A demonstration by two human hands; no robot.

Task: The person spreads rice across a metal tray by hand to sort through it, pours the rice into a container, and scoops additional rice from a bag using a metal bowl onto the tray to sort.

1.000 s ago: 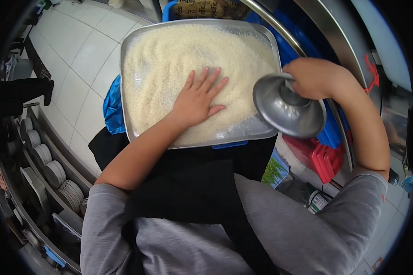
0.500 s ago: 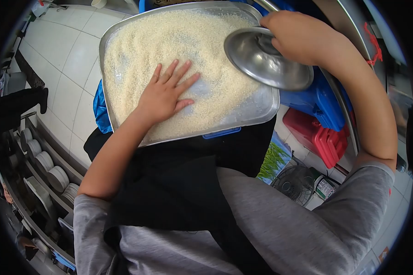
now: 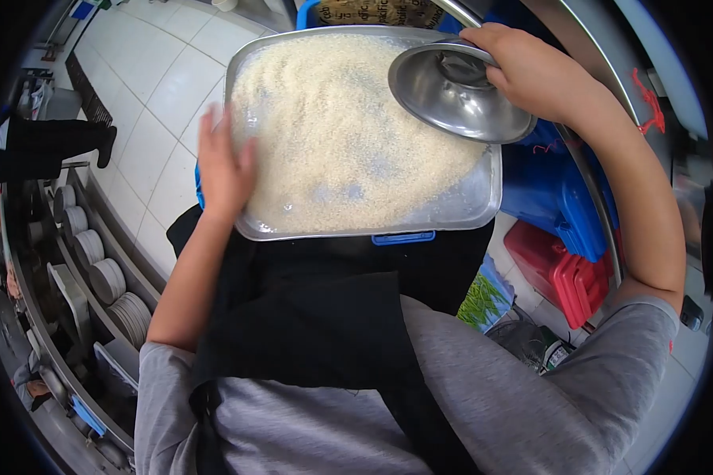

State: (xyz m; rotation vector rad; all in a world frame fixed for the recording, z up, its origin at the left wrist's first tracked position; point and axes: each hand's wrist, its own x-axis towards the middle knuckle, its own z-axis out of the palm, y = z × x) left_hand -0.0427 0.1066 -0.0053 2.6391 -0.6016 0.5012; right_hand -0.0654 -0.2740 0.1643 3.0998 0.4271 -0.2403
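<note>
A shallow metal tray [image 3: 461, 212] lies in front of my lap, with white rice grains [image 3: 325, 131] spread thinly across it. Bare metal shows at its lower right corner. My left hand [image 3: 226, 170] is at the tray's left rim, fingers stretched out and slightly blurred, with nothing in it. Whether it touches the rim I cannot tell. My right hand [image 3: 531, 67] grips the edge of a steel bowl [image 3: 483, 119], which is tilted above the tray's upper right corner. The bowl's inner side faces me, and no rice is visible in it.
Blue containers [image 3: 558, 194] and a red plastic box [image 3: 558, 269] stand at the right. Stacked white plates [image 3: 107, 279] fill a rack at the left. A fan [image 3: 519, 336] is on the tiled floor [image 3: 178, 83]. A printed brown sack [image 3: 380, 11] sits behind the tray.
My left hand has moved off the middle of the rice to the tray's left rim. The rice lies more evenly there. My right hand still holds the bowl in nearly the same place.
</note>
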